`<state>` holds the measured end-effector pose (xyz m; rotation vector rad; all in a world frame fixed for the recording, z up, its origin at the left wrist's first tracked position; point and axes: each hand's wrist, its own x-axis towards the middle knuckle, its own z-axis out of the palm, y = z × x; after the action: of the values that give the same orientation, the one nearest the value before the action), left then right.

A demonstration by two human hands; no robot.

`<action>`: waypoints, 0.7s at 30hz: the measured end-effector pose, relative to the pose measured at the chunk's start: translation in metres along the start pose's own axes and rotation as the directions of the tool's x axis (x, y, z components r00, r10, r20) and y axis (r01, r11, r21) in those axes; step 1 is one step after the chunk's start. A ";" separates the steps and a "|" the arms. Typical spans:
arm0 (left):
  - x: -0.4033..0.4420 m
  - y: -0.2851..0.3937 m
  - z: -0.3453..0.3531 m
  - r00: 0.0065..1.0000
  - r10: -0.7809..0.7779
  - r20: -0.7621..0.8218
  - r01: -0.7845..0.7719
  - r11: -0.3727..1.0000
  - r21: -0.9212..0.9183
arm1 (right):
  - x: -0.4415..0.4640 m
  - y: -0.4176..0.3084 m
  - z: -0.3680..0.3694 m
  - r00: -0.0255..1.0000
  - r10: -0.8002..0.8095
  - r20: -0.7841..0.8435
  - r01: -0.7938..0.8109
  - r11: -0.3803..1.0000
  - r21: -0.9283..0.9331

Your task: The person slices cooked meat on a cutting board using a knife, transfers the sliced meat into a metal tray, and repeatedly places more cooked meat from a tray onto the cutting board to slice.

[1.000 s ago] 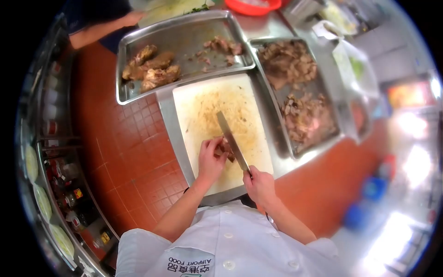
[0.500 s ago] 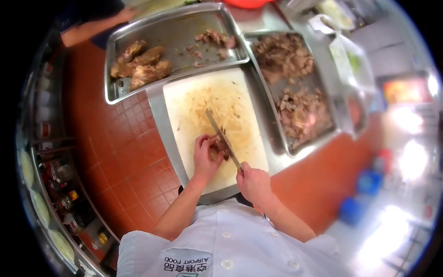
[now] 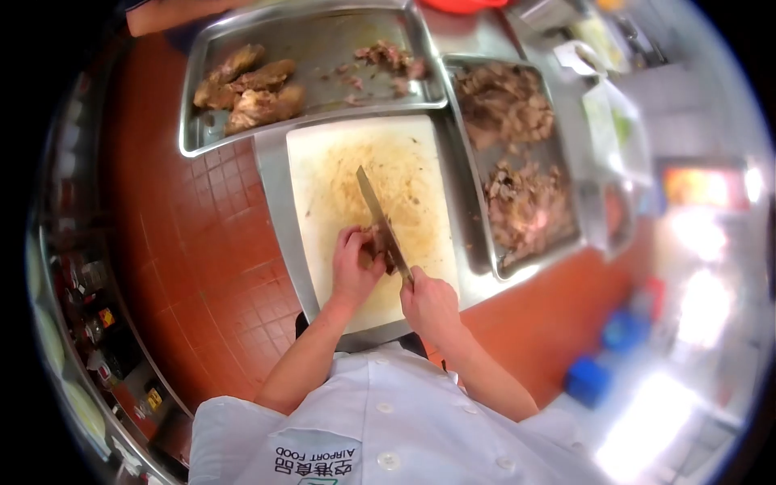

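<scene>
My right hand (image 3: 429, 303) is closed round the handle of a long knife (image 3: 377, 208), whose blade points up and to the left over the cutting board (image 3: 319, 162). Fingers curled, my left hand (image 3: 356, 267) presses a piece of cooked meat (image 3: 374, 245) onto the board, just left of the blade. Part of the meat is hidden behind the fingers and the knife. Brown stains and small scraps mark the white board.
Beyond the board a metal tray (image 3: 323, 85) holds large browned meat pieces (image 3: 259, 89) and scraps. To the right, another tray (image 3: 578, 234) contains sliced meat (image 3: 505, 105) and chopped meat (image 3: 525, 206). Another person's arm (image 3: 174, 12) shows at the top left.
The view has shifted slightly. Both my hands keep their holds on the knife and the meat, the blade still beside my left fingers. The other person's arm is now mostly out of frame.
</scene>
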<state>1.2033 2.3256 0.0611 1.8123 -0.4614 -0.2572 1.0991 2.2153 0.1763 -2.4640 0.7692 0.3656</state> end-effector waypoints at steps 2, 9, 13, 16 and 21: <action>0.001 0.001 0.001 1.000 -0.031 0.000 0.031 0.999 -0.018 | 0.000 0.000 0.000 1.000 -0.004 -0.021 0.004 1.000 0.006; 0.001 0.002 0.002 0.999 -0.007 -0.045 0.010 0.998 0.066 | -0.026 0.006 -0.009 0.995 0.064 0.072 -0.060 0.996 -0.059; 0.001 0.002 0.000 0.997 -0.071 -0.001 0.071 0.997 0.022 | -0.014 0.008 0.000 0.997 0.028 0.065 -0.027 0.999 -0.029; 0.002 0.000 0.001 0.996 -0.091 -0.020 0.090 0.996 -0.013 | -0.002 0.006 0.003 0.999 0.016 0.052 -0.016 1.000 -0.001; 0.001 0.001 0.003 0.996 -0.087 -0.029 0.086 0.996 -0.016 | -0.023 0.005 -0.007 0.993 0.078 0.083 -0.077 0.997 -0.014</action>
<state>1.2029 2.3219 0.0610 1.8217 -0.3601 -0.2926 1.0782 2.2181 0.1894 -2.4175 0.8315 0.4997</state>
